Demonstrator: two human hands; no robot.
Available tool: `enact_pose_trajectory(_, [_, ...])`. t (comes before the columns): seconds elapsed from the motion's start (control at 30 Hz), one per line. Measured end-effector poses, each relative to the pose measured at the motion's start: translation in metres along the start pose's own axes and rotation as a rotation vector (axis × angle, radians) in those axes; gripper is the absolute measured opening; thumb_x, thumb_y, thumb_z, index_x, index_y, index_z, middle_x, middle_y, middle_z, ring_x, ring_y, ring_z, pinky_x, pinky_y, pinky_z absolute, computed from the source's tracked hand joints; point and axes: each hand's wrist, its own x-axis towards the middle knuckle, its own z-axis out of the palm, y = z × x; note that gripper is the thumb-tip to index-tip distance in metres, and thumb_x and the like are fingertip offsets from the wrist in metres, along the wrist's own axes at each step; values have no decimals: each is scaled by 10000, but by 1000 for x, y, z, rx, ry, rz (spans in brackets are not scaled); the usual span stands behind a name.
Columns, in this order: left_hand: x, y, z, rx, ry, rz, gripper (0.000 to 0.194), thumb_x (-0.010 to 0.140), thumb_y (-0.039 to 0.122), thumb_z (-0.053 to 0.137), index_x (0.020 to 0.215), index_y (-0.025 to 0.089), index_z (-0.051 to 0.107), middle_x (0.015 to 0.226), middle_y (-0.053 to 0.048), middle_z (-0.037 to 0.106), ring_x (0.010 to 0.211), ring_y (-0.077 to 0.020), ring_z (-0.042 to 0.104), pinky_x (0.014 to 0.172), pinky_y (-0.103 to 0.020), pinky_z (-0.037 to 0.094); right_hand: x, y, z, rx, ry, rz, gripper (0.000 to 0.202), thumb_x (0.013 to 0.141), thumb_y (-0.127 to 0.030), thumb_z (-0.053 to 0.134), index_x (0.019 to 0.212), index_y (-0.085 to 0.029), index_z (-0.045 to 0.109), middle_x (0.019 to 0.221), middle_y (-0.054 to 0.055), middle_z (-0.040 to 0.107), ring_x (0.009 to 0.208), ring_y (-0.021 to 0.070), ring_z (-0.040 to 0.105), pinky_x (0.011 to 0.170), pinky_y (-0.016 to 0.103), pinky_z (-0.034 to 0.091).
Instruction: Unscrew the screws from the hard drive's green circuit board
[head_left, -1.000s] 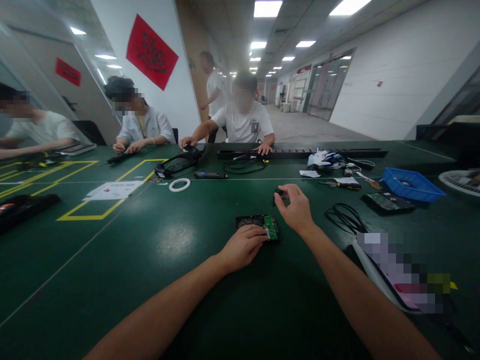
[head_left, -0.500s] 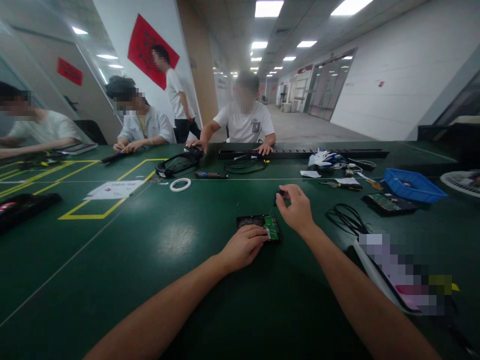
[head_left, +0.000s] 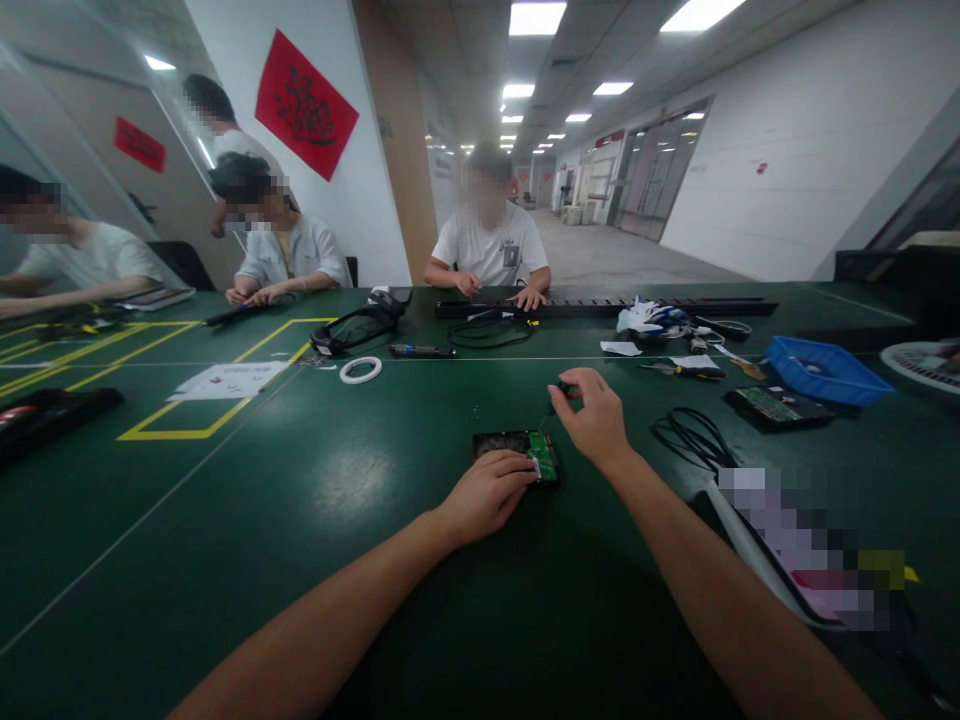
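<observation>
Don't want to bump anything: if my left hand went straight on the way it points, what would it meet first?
Beyond the circuit board it touches, your left hand would likely meet your right wrist first, unless that's raised clear; height is hard to judge.

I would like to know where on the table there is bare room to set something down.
Widest: left of the hard drive, between the white ring, paper and left forearm. Another lies between the left and right forearms. Crowded: around the blue tray.
</observation>
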Motion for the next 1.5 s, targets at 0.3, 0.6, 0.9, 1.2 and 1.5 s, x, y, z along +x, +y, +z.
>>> enact_pose_trajectory(0.3, [0,0,-1,1,-9,5,336,949,161,504,1264,205,612,1265,-92,650,1219,-229,568,1039,-456,474,0,-3,-2,-13,-34,-48,163,906,-239,542,1062,-222,585,1044,98,619,912,242,615,790,396,553])
enact_pose_trajectory(0.6, [1,2,-1,4,-6,2,322,952,158,504,1250,199,617,1264,-92,653,1223,-219,567,1050,-441,467,0,-1,0,-20,-20,-54,187,894,-279,585,1069,-215,596,1013,90,600,870,232,618,787,393,545])
enact_pose_trajectory(0.9, [0,0,1,-1,4,6,326,952,162,502,1255,208,615,1263,-93,651,1218,-230,569,1035,-459,477,1,-2,-3,-21,-7,-35,192,889,-346,639,1023,-214,600,1003,81,591,789,202,602,743,380,548])
enact_pose_trajectory(1.2, [0,0,0,1,-1,8,326,951,162,501,1255,205,612,1267,-93,651,1222,-233,569,1040,-468,473,0,1,4,47,-11,-34,222,874,-232,599,1094,-225,568,1184,104,641,1009,246,644,837,409,577])
enact_pose_trajectory(1.5, [1,1,0,-7,4,8,332,951,152,498,1259,204,613,1265,-92,648,1222,-225,569,1042,-449,474,-2,5,3,-7,-23,-13,186,885,-308,615,1049,-224,588,1033,86,649,873,231,658,766,389,576])
